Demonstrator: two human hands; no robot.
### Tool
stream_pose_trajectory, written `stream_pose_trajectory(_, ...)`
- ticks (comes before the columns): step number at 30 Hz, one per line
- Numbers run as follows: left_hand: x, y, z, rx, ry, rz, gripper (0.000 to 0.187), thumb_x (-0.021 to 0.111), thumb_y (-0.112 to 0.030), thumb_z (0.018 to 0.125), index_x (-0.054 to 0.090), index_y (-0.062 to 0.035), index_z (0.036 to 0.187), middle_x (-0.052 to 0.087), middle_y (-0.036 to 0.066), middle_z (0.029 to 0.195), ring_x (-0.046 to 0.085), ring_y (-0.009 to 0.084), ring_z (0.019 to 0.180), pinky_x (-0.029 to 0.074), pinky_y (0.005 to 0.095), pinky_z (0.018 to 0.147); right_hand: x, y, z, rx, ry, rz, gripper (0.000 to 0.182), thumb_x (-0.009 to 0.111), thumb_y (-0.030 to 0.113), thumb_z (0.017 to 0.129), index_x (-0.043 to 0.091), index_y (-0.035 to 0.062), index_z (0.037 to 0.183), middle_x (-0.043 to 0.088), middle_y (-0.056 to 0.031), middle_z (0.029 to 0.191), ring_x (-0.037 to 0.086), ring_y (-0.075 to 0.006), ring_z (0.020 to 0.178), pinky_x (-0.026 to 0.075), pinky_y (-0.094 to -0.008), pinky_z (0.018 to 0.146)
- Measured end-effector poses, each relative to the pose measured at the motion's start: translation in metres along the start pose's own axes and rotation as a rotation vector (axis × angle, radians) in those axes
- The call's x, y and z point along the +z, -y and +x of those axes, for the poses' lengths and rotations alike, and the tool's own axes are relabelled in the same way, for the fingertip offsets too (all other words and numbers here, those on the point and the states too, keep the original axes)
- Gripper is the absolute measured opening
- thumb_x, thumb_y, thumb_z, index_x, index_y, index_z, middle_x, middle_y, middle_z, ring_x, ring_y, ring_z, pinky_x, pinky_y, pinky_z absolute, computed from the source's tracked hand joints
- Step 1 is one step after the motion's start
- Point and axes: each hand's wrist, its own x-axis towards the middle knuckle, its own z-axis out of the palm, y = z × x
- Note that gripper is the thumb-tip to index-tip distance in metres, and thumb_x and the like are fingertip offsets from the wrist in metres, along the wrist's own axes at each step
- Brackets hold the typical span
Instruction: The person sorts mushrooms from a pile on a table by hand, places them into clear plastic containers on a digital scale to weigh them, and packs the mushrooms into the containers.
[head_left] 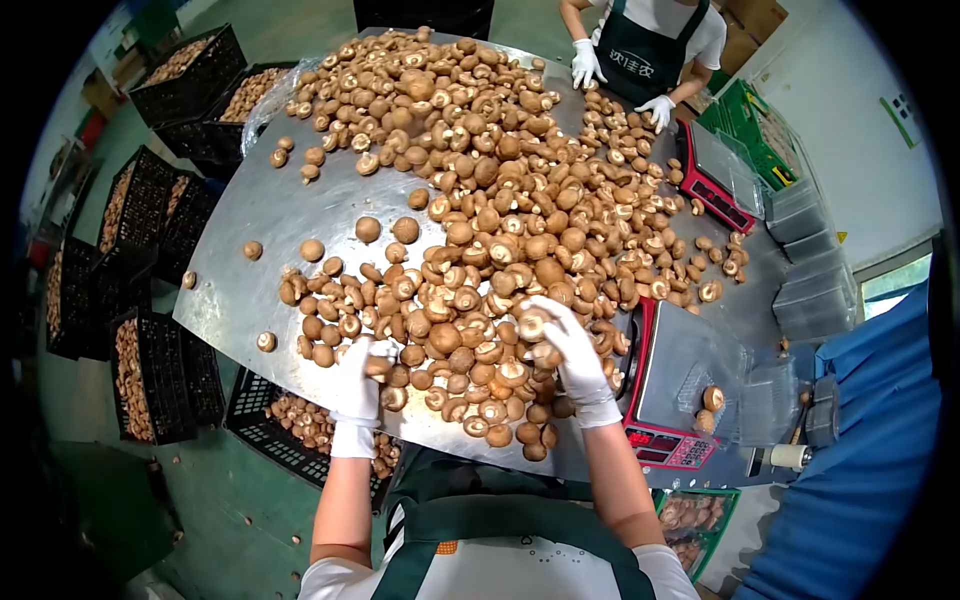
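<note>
Closing the white-gloved right hand (572,355) around its load, we pinch a pale-bottomed, brown-capped mushroom (533,323) between thumb and fingers, with a second round brown mushroom (545,354) tucked just below it. Our white-gloved left hand (355,385) curls against a small tan mushroom (377,366) at the near table edge; we cannot tell whether the fingers pinch it or merely touch it. For sound handling, we should grasp each cap by its sides, press lightly, since the flesh probably bruises, and lift clear of neighbouring stems; limiting each handful should reduce drops. Between and beyond both hands, the large heap of loose brown mushrooms (480,170) spreads across the shiny metal tabletop (260,205). Just beside our right hand stands a red digital scale with a grey metal platform (685,340), bearing a clear plastic tray and two mushrooms. Below our left forearm sits a black perforated plastic crate (245,400) of mushrooms. Across the table, a person in a dark green apron (640,60) rests both gloved hands at the heap's far edge.
</note>
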Motion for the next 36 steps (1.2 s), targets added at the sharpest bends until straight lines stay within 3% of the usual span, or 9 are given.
stream_pose_trajectory(4, 0.047, 0.002, -0.001, 0.663, 0.117, 1.036, 0.033, 0.067, -0.016, 0.081, 0.063, -0.0087, 0.113, 0.062, 0.012, 0.107, 0.061, 0.0249, 0.093, 0.049, 0.032, 0.081, 0.027, -0.021, 0.019, -0.102, 0.139, -0.334, 0.03, 0.05, 0.012, 0.093, 0.058, 0.0013, 0.12, 0.057, -0.0096, 0.121, 0.051, -0.0183, 0.115, 0.037, -0.0311, 0.101)
stream_pose_trajectory(8, 0.075, 0.011, 0.01, 0.59, 0.232, 1.405, 0.056, 0.068, -0.017, 0.077, 0.051, -0.0199, 0.131, 0.056, 0.01, 0.118, 0.059, 0.0297, 0.093, 0.049, 0.0388, 0.08, 0.033, -0.024, 0.02, -0.063, 0.142, -0.171, 0.033, 0.047, 0.013, 0.094, 0.054, 0.0001, 0.124, 0.055, -0.0098, 0.123, 0.049, -0.0187, 0.118, 0.034, -0.0313, 0.104)
stream_pose_trajectory(12, 0.067, 0.016, 0.016, 0.378, 0.229, 0.835, 0.047, 0.067, -0.016, 0.082, 0.054, -0.0114, 0.127, 0.06, 0.009, 0.116, 0.059, 0.0235, 0.098, 0.049, 0.0342, 0.083, 0.024, -0.024, -0.003, -0.009, 0.018, 0.074, 0.036, 0.041, 0.015, 0.097, 0.049, -0.0018, 0.128, 0.053, -0.0101, 0.128, 0.047, -0.0181, 0.121, 0.031, -0.0305, 0.106)
stream_pose_trajectory(17, 0.082, 0.004, 0.001, -0.563, 0.322, -0.464, 0.044, 0.042, -0.036, 0.099, 0.047, -0.0021, 0.127, 0.061, 0.015, 0.114, 0.063, 0.0254, 0.089, 0.054, 0.033, 0.07, 0.022, -0.029, -0.03, 0.07, -0.076, 0.212, 0.04, 0.04, 0.025, 0.099, 0.05, 0.0002, 0.128, 0.049, -0.0105, 0.133, 0.039, -0.0196, 0.129, 0.025, -0.0317, 0.11)
stream_pose_trajectory(25, 0.165, 0.035, -0.041, 0.122, 0.589, 0.621, 0.031, 0.042, -0.024, 0.1, 0.061, -0.0002, 0.099, 0.063, 0.006, 0.08, 0.057, 0.0124, 0.069, 0.047, 0.028, 0.061, -0.016, -0.019, -0.061, -0.195, -0.133, -0.348, 0.038, 0.071, 0.013, 0.078, 0.058, 0.0042, 0.113, 0.054, -0.0107, 0.12, 0.049, -0.0221, 0.118, 0.036, -0.0335, 0.101)
stream_pose_trajectory(31, 0.282, 0.042, -0.079, -0.341, 0.686, -0.02, 0.043, 0.038, -0.033, 0.099, 0.055, 0.0028, 0.117, 0.064, 0.008, 0.098, 0.059, 0.0147, 0.083, 0.047, 0.0268, 0.076, -0.12, 0.028, -0.136, -0.279, -0.57, -0.377, 0.038, 0.075, 0.013, 0.072, 0.062, 0.0061, 0.106, 0.059, -0.0126, 0.118, 0.055, -0.0253, 0.109, 0.041, -0.0352, 0.097)
stream_pose_trajectory(34, 0.334, 0.051, -0.097, -0.115, 0.742, 0.144, 0.039, 0.036, -0.027, 0.1, 0.052, 0.0006, 0.123, 0.06, 0.009, 0.112, 0.059, 0.019, 0.098, 0.046, 0.0306, 0.088, -0.16, 0.064, -0.178, -0.402, -0.788, -0.834, 0.047, 0.074, 0.008, 0.067, 0.058, 0.0049, 0.112, 0.052, -0.0125, 0.127, 0.051, -0.028, 0.116, 0.038, -0.0377, 0.101)
stream_pose_trajectory(35, 0.346, 0.053, -0.099, 0.305, 0.868, 0.42, 0.037, 0.037, -0.024, 0.1, 0.052, -0.0003, 0.124, 0.054, 0.012, 0.123, 0.047, 0.021, 0.12, 0.035, 0.0344, 0.104, -0.167, 0.073, -0.187, -0.359, -0.812, -0.795, 0.045, 0.072, 0.006, 0.068, 0.058, 0.0046, 0.111, 0.052, -0.0139, 0.128, 0.048, -0.0291, 0.12, 0.036, -0.0389, 0.103)
stream_pose_trajectory(36, 0.361, 0.065, -0.112, 0.111, 0.854, 0.18, 0.034, 0.041, -0.021, 0.098, 0.052, -0.0006, 0.123, 0.051, 0.013, 0.127, 0.044, 0.0248, 0.124, 0.034, 0.0356, 0.105, -0.179, 0.07, -0.194, -0.371, -0.831, -0.814, 0.043, 0.069, 0.003, 0.071, 0.057, 0.0039, 0.112, 0.05, -0.0152, 0.13, 0.046, -0.0303, 0.122, 0.033, -0.0398, 0.105)
